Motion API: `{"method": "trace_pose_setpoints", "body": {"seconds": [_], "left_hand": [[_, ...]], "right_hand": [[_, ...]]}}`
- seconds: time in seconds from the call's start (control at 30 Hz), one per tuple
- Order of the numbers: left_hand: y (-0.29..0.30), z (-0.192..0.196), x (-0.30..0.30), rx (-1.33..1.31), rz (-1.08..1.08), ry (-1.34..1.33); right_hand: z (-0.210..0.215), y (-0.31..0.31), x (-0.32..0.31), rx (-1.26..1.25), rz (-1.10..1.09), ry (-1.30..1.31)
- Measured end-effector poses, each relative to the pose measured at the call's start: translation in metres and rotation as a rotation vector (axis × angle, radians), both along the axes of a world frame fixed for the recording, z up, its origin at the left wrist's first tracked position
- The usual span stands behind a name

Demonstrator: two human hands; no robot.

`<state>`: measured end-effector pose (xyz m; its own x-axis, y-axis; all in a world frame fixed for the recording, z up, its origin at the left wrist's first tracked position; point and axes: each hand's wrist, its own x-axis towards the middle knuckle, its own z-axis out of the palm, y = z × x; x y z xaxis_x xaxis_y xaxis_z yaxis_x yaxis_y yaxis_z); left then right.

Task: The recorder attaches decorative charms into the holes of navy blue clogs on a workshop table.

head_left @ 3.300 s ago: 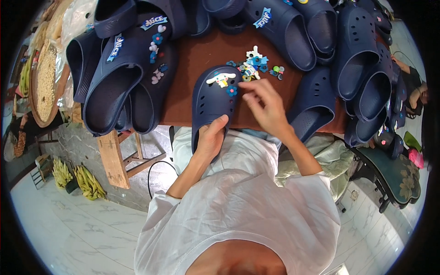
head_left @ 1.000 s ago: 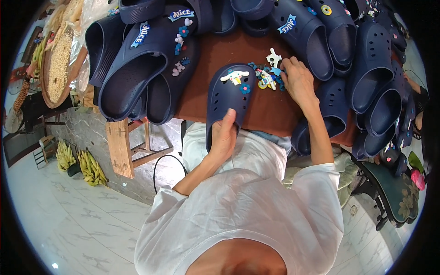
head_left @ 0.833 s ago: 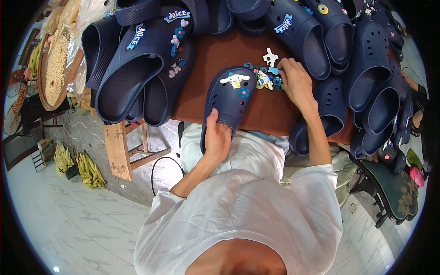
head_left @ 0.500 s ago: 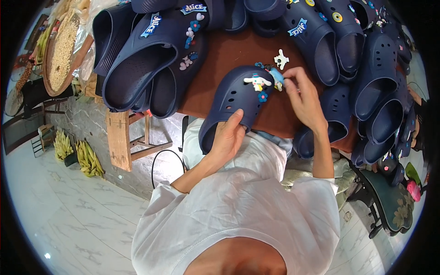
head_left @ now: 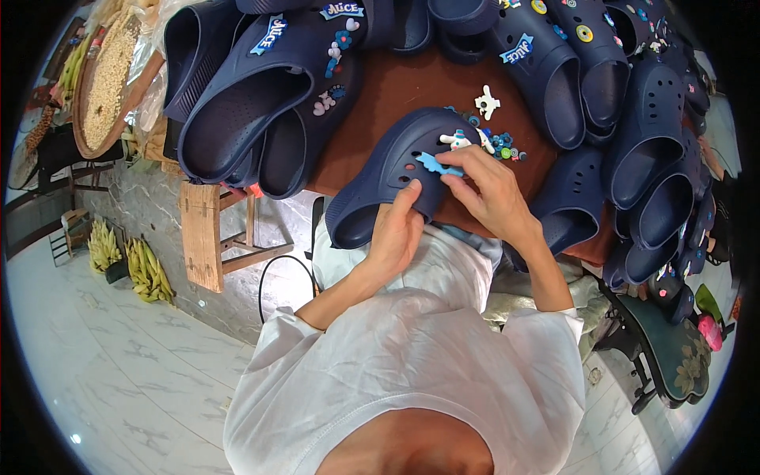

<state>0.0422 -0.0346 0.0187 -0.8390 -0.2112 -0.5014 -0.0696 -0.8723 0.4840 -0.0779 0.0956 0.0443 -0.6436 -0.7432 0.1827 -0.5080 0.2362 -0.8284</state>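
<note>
My left hand (head_left: 398, 235) grips a navy clog (head_left: 378, 170) at its opening, thumb on top and fingers inside. The clog is tilted with its toe toward the brown table. Between the thumb and fingers of my right hand (head_left: 495, 198) is a blue banner-shaped shoe charm (head_left: 430, 164), held against the holes on the clog's upper. A white character charm (head_left: 454, 141) sits on the upper near the toe, partly covered by my right hand. Just beyond my right fingers lie several small loose charms (head_left: 503, 146). Farther back is a white loose charm (head_left: 488, 103).
Navy clogs with charms stand on the brown table (head_left: 396, 87) at the left (head_left: 237, 119), and more crowd the right (head_left: 649, 127). A wooden stool (head_left: 202, 237), a tray of pale kernels (head_left: 104, 99) and corn-like bundles (head_left: 148, 273) are left. A dark chair (head_left: 677, 356) is right.
My right hand has brought the blue charm left from beside the clog onto its upper. The clog has turned and shifted slightly left, and the loose charms behind it now show.
</note>
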Motion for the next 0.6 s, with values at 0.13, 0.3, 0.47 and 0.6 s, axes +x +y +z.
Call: {"method": "trace_pose_setpoints", "body": {"seconds": [0.13,0.3,0.47,0.6], "left_hand": [[0.001,-0.003,0.000,0.024,0.009,-0.004],[0.004,0.002,0.000,-0.015,-0.026,0.030],[0.006,0.000,-0.001,-0.119,0.009,-0.041],[0.011,-0.004,0.000,-0.134,0.003,-0.062]], "right_hand": [[0.011,-0.003,-0.004,0.003,-0.031,-0.075],[0.009,-0.017,-0.004,0.049,0.018,-0.168],[0.009,-0.022,0.001,0.040,-0.054,-0.164],[0.005,-0.026,0.008,-0.002,-0.095,-0.033]]}}
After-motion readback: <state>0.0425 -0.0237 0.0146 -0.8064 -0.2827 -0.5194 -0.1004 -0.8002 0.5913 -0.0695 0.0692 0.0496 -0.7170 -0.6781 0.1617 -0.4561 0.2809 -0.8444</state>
